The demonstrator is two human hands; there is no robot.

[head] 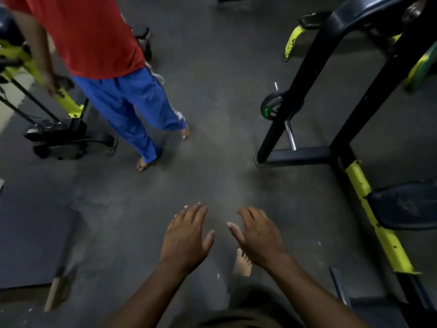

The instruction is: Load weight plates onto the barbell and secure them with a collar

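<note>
Looking down from my head camera, I see both my hands held out over the dark floor (212,114), palms down, holding nothing. My left hand (185,235) has its fingers straight and slightly spread; my right hand (257,235) is relaxed, fingers loosely bent, thumb pointing toward the left one. The two are near each other but apart. A black weight plate (272,106) hangs on a metal peg of the black and yellow rack (354,181) up to my right, well apart from my hands. No barbell or collar can be made out clearly. A person in a red shirt (94,31) and blue trousers stands barefoot at upper left beside a yellow machine (68,100)
</note>
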